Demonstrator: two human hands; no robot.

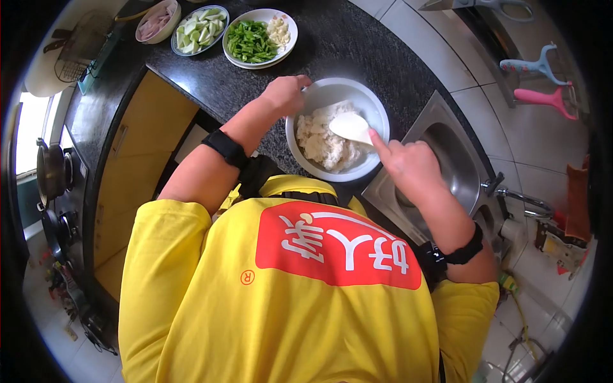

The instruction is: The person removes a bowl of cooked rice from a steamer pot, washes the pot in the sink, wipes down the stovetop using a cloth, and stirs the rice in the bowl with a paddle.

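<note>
A white bowl (377,105) on the dark countertop holds a lumpy, pale dough-like mixture (319,137). My left hand (287,96) grips the bowl's upper left rim, fingers closed on it. In my right hand (408,159) is a white spoon or paddle (350,127), its handle running under my fingers and its broad head resting on the mixture. My right hand is over the bowl's right edge, beside the sink. The lower part of the spoon's handle is hidden by my fingers.
Beyond the bowl stand a plate of chopped green pieces and garlic (255,39), a plate of pale green slices (200,30) and a bowl of pink meat (156,22). A steel sink (447,147) with a faucet (525,199) lies to the right. Pans (52,171) are far left.
</note>
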